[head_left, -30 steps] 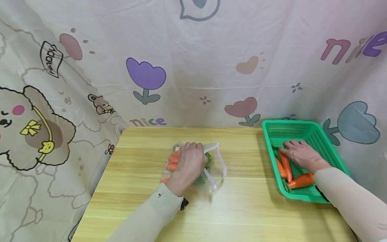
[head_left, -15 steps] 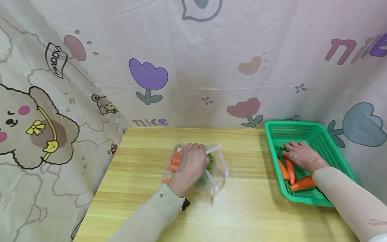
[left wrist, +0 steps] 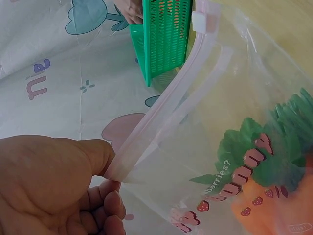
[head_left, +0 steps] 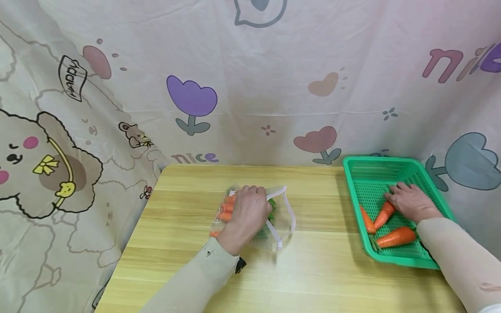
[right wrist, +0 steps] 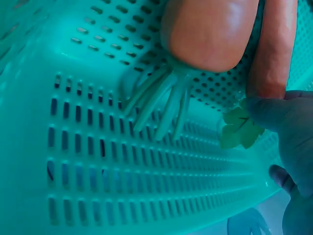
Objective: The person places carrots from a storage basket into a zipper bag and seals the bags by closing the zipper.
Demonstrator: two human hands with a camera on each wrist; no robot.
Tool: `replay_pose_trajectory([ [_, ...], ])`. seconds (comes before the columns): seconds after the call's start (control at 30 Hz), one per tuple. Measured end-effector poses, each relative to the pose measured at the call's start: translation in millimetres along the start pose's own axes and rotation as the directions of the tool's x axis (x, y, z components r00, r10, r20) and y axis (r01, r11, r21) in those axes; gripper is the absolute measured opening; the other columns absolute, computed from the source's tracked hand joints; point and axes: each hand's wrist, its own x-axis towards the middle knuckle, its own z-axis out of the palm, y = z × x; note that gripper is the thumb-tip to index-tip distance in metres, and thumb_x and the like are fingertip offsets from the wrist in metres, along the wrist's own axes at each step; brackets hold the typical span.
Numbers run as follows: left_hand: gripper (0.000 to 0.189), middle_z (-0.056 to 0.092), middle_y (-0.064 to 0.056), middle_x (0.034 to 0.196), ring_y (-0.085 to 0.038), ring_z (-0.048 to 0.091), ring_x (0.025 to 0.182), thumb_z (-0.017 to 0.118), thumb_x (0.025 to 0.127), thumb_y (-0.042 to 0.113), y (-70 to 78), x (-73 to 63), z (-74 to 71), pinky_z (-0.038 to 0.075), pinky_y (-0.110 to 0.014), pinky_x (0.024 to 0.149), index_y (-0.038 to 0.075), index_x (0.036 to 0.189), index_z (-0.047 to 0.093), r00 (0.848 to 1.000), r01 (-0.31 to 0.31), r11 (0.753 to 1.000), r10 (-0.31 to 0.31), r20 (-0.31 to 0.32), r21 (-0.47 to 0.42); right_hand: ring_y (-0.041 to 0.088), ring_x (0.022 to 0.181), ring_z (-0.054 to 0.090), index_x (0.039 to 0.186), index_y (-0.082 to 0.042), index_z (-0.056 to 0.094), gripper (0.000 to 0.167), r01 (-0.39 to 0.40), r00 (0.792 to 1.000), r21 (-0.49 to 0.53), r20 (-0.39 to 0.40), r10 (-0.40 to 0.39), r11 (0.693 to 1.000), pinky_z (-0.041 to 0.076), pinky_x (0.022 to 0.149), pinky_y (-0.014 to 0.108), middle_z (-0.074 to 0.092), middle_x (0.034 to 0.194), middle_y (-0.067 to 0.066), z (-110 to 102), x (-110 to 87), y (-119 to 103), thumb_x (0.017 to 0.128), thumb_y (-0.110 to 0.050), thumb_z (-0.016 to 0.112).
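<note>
In the head view my left hand [head_left: 248, 213] lies over a clear zip bag [left wrist: 168, 161] on the table. Seen from the left wrist, its thumb and fingers pinch one end of the bag's pale zip edge. Orange carrots [head_left: 225, 215] with green tops show through the bag's printed film. My right hand [head_left: 412, 202] is inside a green basket [head_left: 403, 261]. It holds a carrot [head_left: 385, 214] near its leafy end; in the right wrist view the thumb presses there, beside a green leaf [right wrist: 240, 128]. Two more carrots, one [head_left: 397, 237] in front and another [head_left: 367, 221] at left, lie in the basket.
The wooden table [head_left: 313, 278] runs between the bag and the basket at the right. A patterned cloth [head_left: 250, 95] hangs behind the table and along both sides. The basket's perforated walls rise around my right hand.
My right hand has moved to the right inside the basket, and the carrot under it has swung and shifted the same way. My left hand and the bag have stayed in place.
</note>
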Motion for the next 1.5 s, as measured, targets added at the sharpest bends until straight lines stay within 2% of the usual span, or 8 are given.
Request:
replay_pose_trajectory([
  [0.17,0.019,0.052,-0.001,0.07,-0.022,0.044,0.067,0.071,0.088,0.013,-1.2,-0.8,-1.6,0.04,-0.035,0.064,0.009,0.077,0.056,1.0,0.004,1.0,-0.004,0.003,-0.004,0.046,0.115,0.057,0.119,-0.011,0.073,0.049,-0.014,1.0,0.003,0.014,0.014,1.0,0.051,0.093,0.064,0.066,0.128,0.025,3.7,-0.2,4.3,0.076,0.011,0.083],
  [0.5,0.019,0.052,-0.001,0.07,-0.021,0.042,0.066,0.07,0.089,0.015,-3.8,-2.0,-1.8,0.037,-0.033,0.064,0.01,0.077,0.057,1.0,0.007,1.0,-0.006,0.008,-0.015,0.041,0.102,0.058,0.115,-0.011,0.074,0.042,-0.042,0.999,0.029,0.031,0.041,0.999,0.053,0.088,0.061,0.069,0.111,0.019,7.0,-3.2,7.3,0.079,0.01,0.081],
  [0.77,0.019,0.051,-0.001,0.071,-0.022,0.042,0.068,0.071,0.089,0.015,-3.0,-0.3,-2.9,0.037,-0.034,0.066,0.01,0.078,0.056,0.999,0.014,1.0,-0.014,0.039,-0.021,0.039,0.096,0.06,0.105,-0.012,0.072,0.019,-0.037,0.999,0.064,0.003,0.037,0.997,0.054,0.08,0.06,0.067,0.1,0.015,-4.9,-9.3,21.7,0.087,-0.009,0.08],
  [0.9,0.019,0.05,-0.001,0.072,-0.022,0.042,0.069,0.072,0.089,0.015,-3.2,0.3,-3.0,0.038,-0.034,0.068,0.009,0.079,0.057,0.998,0.015,1.0,-0.014,0.059,-0.023,0.039,0.093,0.058,0.104,-0.007,0.072,0.027,-0.114,0.993,0.089,0.038,0.111,0.989,0.052,0.077,0.059,0.067,0.099,0.016,-19.9,-13.1,35.8,0.084,-0.019,0.085],
  [1.0,0.02,0.05,-0.001,0.072,-0.022,0.042,0.069,0.072,0.089,0.015,-3.6,1.0,-2.7,0.039,-0.034,0.068,0.009,0.079,0.056,0.998,0.014,1.0,-0.013,0.056,-0.022,0.037,0.088,0.055,0.103,-0.001,0.068,0.034,-0.204,0.978,0.156,0.073,0.195,0.966,0.047,0.073,0.055,0.066,0.096,0.016,-29.9,-16.1,43.8,0.083,-0.024,0.084],
  [1.1,0.02,0.05,-0.001,0.071,-0.022,0.043,0.068,0.071,0.089,0.014,-4.2,0.9,-2.4,0.039,-0.034,0.066,0.009,0.078,0.055,0.999,0.009,1.0,-0.009,0.039,-0.018,0.032,0.077,0.052,0.098,-0.002,0.06,0.032,-0.254,0.966,0.23,0.101,0.237,0.939,0.042,0.069,0.048,0.061,0.085,0.012,-35.7,-17.2,46.5,0.085,-0.024,0.079],
  [1.27,0.019,0.052,-0.002,0.07,-0.022,0.043,0.066,0.069,0.088,0.013,-4.1,0.5,-2.4,0.039,-0.035,0.064,0.009,0.076,0.056,1.0,0.002,1.0,-0.001,0.018,-0.015,0.023,0.067,0.046,0.096,-0.006,0.053,0.031,-0.278,0.96,0.309,0.109,0.257,0.91,0.036,0.066,0.043,0.054,0.076,0.004,-38.2,-17.4,41.8,0.086,-0.024,0.076],
  [1.5,0.02,0.05,-0.001,0.069,-0.022,0.042,0.066,0.069,0.088,0.012,-4.1,-0.1,-2.7,0.038,-0.034,0.064,0.01,0.076,0.054,1.0,0.006,1.0,-0.005,0.024,-0.027,0.03,0.081,0.048,0.103,-0.007,0.055,0.038,-0.285,0.958,0.279,0.062,0.279,0.917,0.033,0.072,0.048,0.056,0.086,0.007,-41.9,-15.8,31.5,0.086,-0.032,0.08],
])
